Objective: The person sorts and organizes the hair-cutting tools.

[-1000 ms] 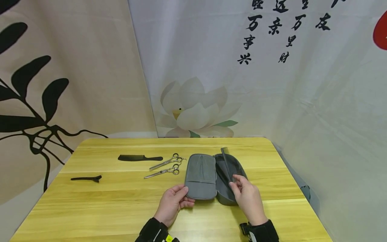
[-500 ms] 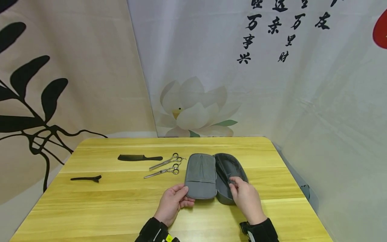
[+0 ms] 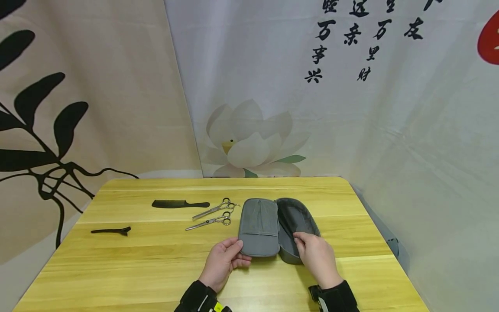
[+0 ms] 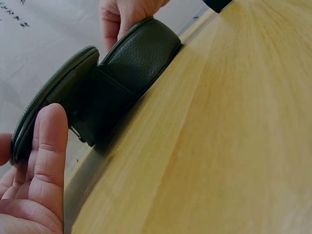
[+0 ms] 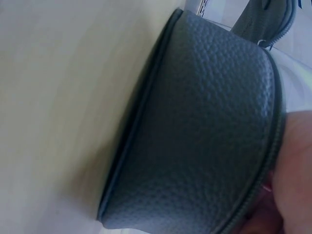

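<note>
Here, head view: grey case (image 3: pixel 269 245) unfolded on the table (image 3: pixel 156 268) at five o'clock from centre, scissors (image 3: pixel 208 222) toward its nine; left hand (image 3: pixel 223 262) pinching the lid (image 3: pixel 257 242) near its eight o'clock edge, right hand (image 3: pixel 317 256) with fingertips inside the deep half (image 3: pixel 307 219), any grasp hidden. Left wrist view: the zipped rim (image 4: pixel 41 93), judged light and pliant, suits pinching. Right wrist view: the pebbled wall (image 5: pixel 204 122) seems stiffer, hardly slippery.

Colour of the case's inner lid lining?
Grey; the lid lining shows best in the head view.
</note>
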Action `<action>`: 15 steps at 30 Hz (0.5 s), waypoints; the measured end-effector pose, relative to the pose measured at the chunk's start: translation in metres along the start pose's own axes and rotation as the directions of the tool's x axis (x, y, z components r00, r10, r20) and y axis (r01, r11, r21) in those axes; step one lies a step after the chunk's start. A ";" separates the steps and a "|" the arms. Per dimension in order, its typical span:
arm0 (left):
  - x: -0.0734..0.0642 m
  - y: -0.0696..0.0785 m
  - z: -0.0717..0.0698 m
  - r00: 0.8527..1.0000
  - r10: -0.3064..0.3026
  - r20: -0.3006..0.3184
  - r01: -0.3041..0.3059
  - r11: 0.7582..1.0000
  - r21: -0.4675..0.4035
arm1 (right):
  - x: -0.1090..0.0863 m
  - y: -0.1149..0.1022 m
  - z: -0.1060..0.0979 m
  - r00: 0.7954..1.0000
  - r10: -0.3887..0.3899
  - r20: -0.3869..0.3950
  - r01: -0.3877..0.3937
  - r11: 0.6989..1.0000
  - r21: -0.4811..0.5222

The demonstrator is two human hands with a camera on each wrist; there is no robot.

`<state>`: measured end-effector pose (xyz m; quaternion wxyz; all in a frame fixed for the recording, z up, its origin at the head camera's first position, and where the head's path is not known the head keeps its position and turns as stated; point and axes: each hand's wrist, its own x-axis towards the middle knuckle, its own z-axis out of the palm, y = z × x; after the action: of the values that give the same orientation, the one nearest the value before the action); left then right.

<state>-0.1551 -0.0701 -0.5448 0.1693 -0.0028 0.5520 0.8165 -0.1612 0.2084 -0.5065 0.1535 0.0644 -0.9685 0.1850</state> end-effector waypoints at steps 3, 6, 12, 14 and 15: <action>0.001 -0.001 -0.001 1.000 -0.002 0.000 0.002 1.000 0.002 | 0.000 -0.001 -0.001 1.000 0.006 0.018 -0.006 1.000 0.002; 0.001 -0.001 -0.001 1.000 -0.002 0.002 0.002 1.000 0.003 | 0.000 -0.001 -0.001 1.000 0.011 0.024 -0.011 1.000 0.002; 0.001 -0.001 -0.001 1.000 -0.002 -0.001 0.002 1.000 0.006 | 0.000 0.000 0.000 1.000 -0.001 0.008 0.001 1.000 -0.011; 0.001 -0.001 -0.001 1.000 -0.004 -0.003 0.004 1.000 0.005 | -0.001 0.001 0.001 1.000 -0.013 -0.008 0.013 1.000 -0.015; 0.001 -0.001 -0.001 1.000 -0.003 -0.004 0.003 1.000 0.004 | -0.002 0.001 0.002 1.000 -0.020 -0.020 0.019 1.000 -0.017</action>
<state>-0.1554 -0.0702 -0.5461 0.1695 -0.0049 0.5539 0.8151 -0.1605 0.2089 -0.5090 0.1655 0.0708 -0.9678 0.1761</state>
